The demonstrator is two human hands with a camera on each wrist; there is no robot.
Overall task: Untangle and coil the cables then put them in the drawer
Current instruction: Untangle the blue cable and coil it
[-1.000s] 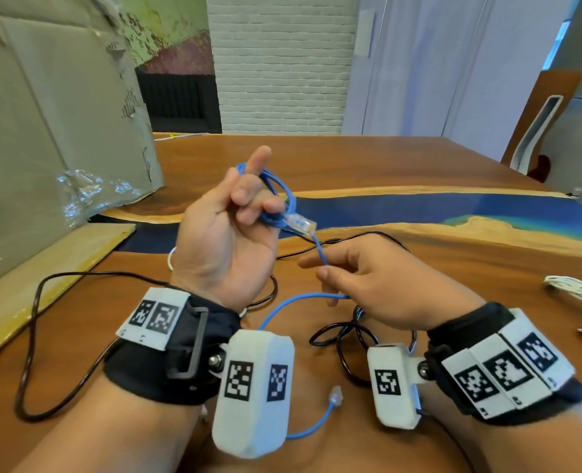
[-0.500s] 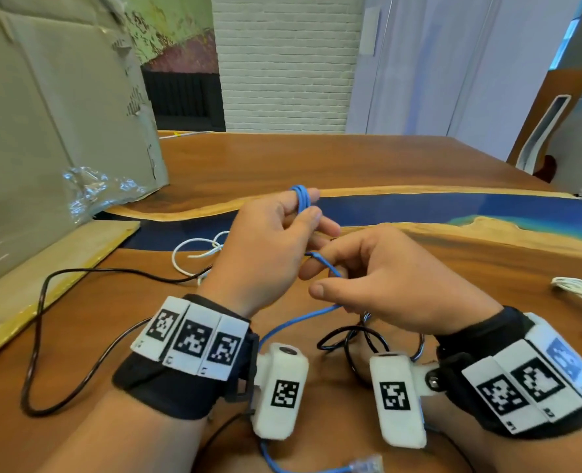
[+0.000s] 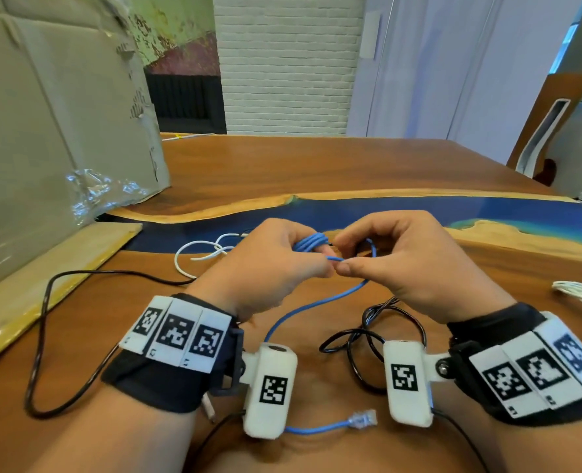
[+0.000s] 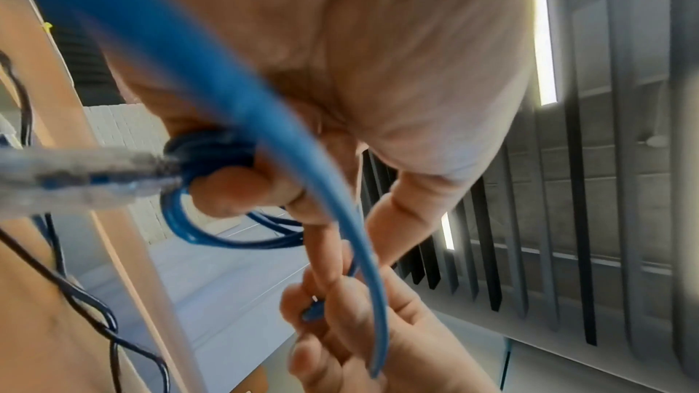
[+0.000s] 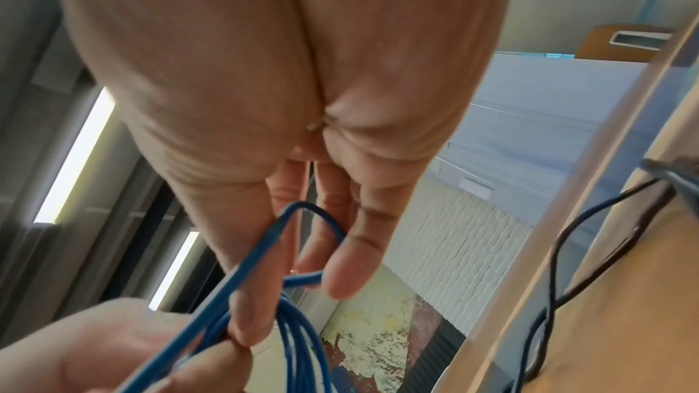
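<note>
A thin blue network cable [image 3: 311, 241] is wound in several loops round the fingers of my left hand [image 3: 276, 264], which grips the coil [image 4: 212, 157] above the table. My right hand [image 3: 395, 261] meets it and pinches the cable's free run [image 5: 265, 253] between thumb and fingers. From there the blue strand [image 3: 317, 302] hangs down to the table and ends in a clear plug [image 3: 363, 419] near my wrists. A second clear plug [image 4: 75, 175] sticks out of the coil. A black cable [image 3: 368, 336] lies tangled under my right wrist.
A white cable [image 3: 197, 249] lies loose beyond my left hand, and a white bundle [image 3: 579, 293] sits at the right edge. A long black cable [image 3: 44, 336] loops across the wooden table [image 3: 282, 165] on the left, beside a large cardboard box [image 3: 44, 131].
My left hand has turned palm down and lowered, with more blue loops wound round its fingers. My right hand has risen to meet it, and the loose plug end has slid along the table.
</note>
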